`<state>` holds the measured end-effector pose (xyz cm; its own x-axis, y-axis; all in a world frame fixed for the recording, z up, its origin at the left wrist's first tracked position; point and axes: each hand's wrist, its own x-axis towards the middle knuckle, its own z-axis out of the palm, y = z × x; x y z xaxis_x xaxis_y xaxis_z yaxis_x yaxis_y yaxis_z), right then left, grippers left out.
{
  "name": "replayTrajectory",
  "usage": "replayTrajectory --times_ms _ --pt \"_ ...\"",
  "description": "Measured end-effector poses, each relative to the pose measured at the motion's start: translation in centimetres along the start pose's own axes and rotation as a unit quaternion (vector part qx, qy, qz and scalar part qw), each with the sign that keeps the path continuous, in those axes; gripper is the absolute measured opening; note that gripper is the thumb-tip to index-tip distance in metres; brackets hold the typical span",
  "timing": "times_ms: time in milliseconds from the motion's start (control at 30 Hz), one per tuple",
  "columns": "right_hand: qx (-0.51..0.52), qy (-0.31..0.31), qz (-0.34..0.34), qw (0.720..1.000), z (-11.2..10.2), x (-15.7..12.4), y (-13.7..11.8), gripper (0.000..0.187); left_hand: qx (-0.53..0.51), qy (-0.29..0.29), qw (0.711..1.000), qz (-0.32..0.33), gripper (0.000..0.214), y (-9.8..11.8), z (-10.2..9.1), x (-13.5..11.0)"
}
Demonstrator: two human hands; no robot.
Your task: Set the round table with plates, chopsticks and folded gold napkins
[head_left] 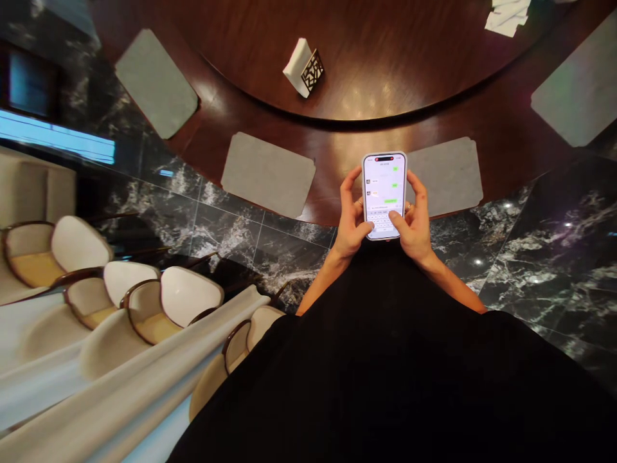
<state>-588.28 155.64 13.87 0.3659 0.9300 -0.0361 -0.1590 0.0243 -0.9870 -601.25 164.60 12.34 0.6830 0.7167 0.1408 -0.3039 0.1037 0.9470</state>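
1. One smartphone (384, 196) was held upright in front of the person's torso, over the near edge of the table, with a messaging screen and on-screen keyboard lit
2. Two bare hands held it: the left hand (351, 215) and the right hand (414, 222) each gripped one long edge. The fingers curled narrowly around the phone, and the right thumb (393, 218) lay on the keyboard
3. One round dark wood table (501, 109) curved across the far part of the scene, with a circular inner disc (366, 83) set within its rim
4. Four grey placemats lay on the table; the nearest to the hands (446, 175) sat just beyond the phone on the right, partly overlapped by it in view, and bare wood separated it from the next mat (268, 174) on the left
5. One napkin holder (304, 67) stood on the disc, well apart from the hands, and loose papers (506, 16) lay at the far right edge
6. At least four cream chairs (168, 308) stood in a row to the left, on a black marble floor (544, 257)
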Motion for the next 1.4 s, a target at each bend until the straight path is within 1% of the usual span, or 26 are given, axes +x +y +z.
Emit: replayTrajectory --times_ms 133,200,300,433,567,633,767,933,1033,1200,1400 --pt "0.021 -0.031 0.037 0.999 -0.39 -0.28 0.08 0.127 0.009 0.004 1.0 -0.002 0.13 0.03 0.1 -0.23" --pt "0.027 -0.03 0.047 0.998 -0.51 -0.38 0.12 0.128 0.012 -0.002 1.0 -0.005 0.129 0.12 0.13 -0.26" --pt "0.043 -0.016 0.041 0.998 -0.56 -0.42 0.21 0.126 0.0 -0.008 1.0 -0.002 0.129 0.28 0.13 -0.21" --pt "0.037 -0.017 0.026 0.999 -0.49 -0.33 0.21 0.121 -0.001 0.001 1.0 -0.01 0.13 0.43 0.15 -0.08" --pt "0.044 -0.011 0.029 0.999 -0.43 -0.31 0.0 0.126 0.003 0.003 1.0 -0.005 0.13 0.39 0.15 -0.03" --pt "0.048 -0.015 0.033 0.998 -0.42 -0.36 -0.11 0.128 0.004 0.002 1.0 -0.004 0.13 0.33 0.11 -0.06" --pt "0.045 -0.033 0.035 0.998 -0.41 -0.43 -0.28 0.126 -0.003 0.005 1.0 -0.007 0.129 0.31 0.02 -0.22" --pt "0.026 -0.038 0.031 0.998 -0.38 -0.37 -0.23 0.128 -0.004 0.006 1.0 -0.009 0.129 0.37 0.07 -0.13" --pt "0.025 -0.038 0.028 0.999 -0.49 -0.43 0.0 0.126 0.0 -0.001 1.0 -0.011 0.13 0.37 0.15 0.06" --pt "0.024 -0.023 0.041 0.999 -0.65 -0.61 0.11 0.122 -0.006 0.005 1.0 -0.02 0.133 0.4 0.18 -0.07" --pt "0.025 -0.015 0.078 0.997 -0.39 -0.49 -0.53 0.126 -0.021 0.016 0.999 -0.034 0.134 0.72 0.52 -0.26"
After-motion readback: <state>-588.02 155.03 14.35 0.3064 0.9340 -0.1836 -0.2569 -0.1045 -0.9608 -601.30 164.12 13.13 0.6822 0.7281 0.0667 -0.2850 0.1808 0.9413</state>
